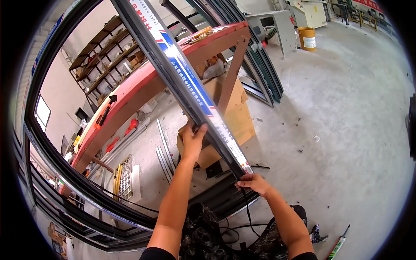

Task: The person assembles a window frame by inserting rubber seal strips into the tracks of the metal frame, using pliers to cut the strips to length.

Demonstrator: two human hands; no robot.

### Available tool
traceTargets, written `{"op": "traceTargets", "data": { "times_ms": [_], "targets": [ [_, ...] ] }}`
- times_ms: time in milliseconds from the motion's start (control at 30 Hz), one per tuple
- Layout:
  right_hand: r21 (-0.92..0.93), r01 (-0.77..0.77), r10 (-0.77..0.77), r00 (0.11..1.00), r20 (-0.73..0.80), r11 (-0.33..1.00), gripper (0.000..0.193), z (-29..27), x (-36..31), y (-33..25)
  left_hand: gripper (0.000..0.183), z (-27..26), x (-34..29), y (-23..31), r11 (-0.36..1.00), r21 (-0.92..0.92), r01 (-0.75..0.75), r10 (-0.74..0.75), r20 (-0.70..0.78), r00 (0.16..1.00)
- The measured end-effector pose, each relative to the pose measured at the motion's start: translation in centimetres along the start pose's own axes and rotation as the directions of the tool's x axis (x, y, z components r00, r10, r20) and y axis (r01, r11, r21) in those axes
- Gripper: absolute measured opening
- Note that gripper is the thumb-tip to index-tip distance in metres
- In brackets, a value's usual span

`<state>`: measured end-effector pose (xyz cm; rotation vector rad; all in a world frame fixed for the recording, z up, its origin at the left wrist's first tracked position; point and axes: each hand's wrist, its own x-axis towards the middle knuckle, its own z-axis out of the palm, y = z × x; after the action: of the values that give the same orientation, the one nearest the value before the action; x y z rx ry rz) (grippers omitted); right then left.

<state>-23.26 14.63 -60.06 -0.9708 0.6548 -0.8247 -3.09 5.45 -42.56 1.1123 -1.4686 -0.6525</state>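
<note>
A large dark window frame (168, 78) stands tilted before me, its near bar partly covered with white and blue protective film (182, 65). My left hand (193, 135) is closed around the inner edge of that bar, thumb on top and fingers partly hidden behind it. Lower down, at the bar's bottom corner, my right hand (255, 183) pinches a thin black rubber strip (248, 209) against the frame. From those fingers the strip hangs to the floor and lies in loose loops between my legs.
Beyond the frame stands a red-topped workbench (130, 86) bearing a black-and-orange tool (104, 115). Under it are a cardboard box (238, 112) and metal profiles (164, 162). Dark frames (264, 69) lean behind. A sealant tube (339, 245) lies at lower right; an orange bucket (307, 39) stands far off.
</note>
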Motion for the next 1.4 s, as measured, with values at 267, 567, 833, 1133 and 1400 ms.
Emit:
{"op": "traceTargets", "data": {
  "times_ms": [267, 567, 833, 1133, 1400],
  "targets": [
    [-0.013, 0.011, -0.011, 1.000, 0.006, 1.000, 0.021, 0.7, 0.3, 0.4, 0.059, 0.6, -1.6, 0.3, 0.998, -0.021, 0.065, -0.063, 0.083, 0.995],
    [0.015, -0.036, 0.037, 0.998, -0.042, 0.999, 0.023, 1.0, 0.0, -0.1, 0.060, 1.9, -2.5, -1.4, 1.000, 0.018, 0.026, -0.024, -0.063, 0.998],
    [0.050, -0.039, 0.042, 0.997, -0.066, 0.998, 0.024, 0.5, 1.0, 0.5, 0.067, 1.2, -3.4, -4.8, 1.000, 0.016, 0.018, -0.019, 0.106, 0.994],
    [0.132, 0.015, 0.002, 0.991, -0.132, 0.991, 0.024, 1.2, 2.1, 1.2, 0.071, 1.9, -4.5, -5.0, 0.993, 0.066, 0.099, -0.108, 0.141, 0.984],
    [0.171, 0.044, -0.018, 0.988, -0.153, 0.984, 0.024, 1.9, 2.6, 1.8, 0.079, 1.9, -5.9, -8.2, 0.995, 0.086, 0.045, -0.058, 0.158, 0.986]
  ]
}}
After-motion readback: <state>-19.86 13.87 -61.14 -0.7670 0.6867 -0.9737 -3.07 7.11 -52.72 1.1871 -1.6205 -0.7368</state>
